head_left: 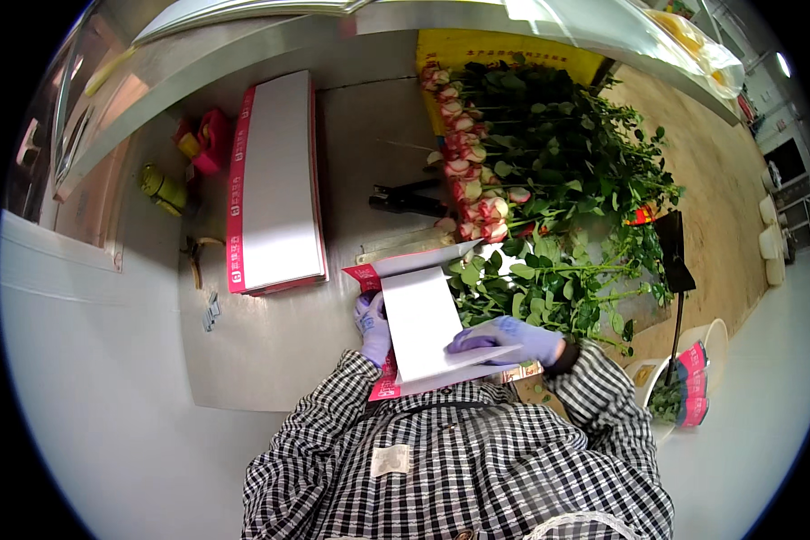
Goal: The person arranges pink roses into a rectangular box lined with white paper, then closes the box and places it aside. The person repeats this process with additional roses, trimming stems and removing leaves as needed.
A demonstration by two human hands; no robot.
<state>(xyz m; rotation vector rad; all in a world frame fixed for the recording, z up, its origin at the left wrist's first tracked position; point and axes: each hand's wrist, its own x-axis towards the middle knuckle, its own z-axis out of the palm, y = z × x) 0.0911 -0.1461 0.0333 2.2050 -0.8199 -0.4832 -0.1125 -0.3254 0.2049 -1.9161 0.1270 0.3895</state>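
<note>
A white wrapping sheet [420,310] with a pink printed border lies partly folded in front of me, over the near end of the metal table. My left hand [373,333], in a purple glove, is closed on the sheet's left edge; some of its fingers are hidden. My right hand [517,342], gloved the same way, holds the sheet's lower right part, fingers against the white paper. Beyond and right of the sheet lie leafy green stems [558,288]. Past them is a row of white-and-pink roses [477,193], their heads pointing left.
A stack of white sheets [279,180] with pink edges stands at left. A black-handled tool [409,197] lies on the metal table [351,117]. Yellow-green and pink items [209,139] sit at the far left. White buckets [715,346] stand at right. A metal shelf [405,22] overhangs the back.
</note>
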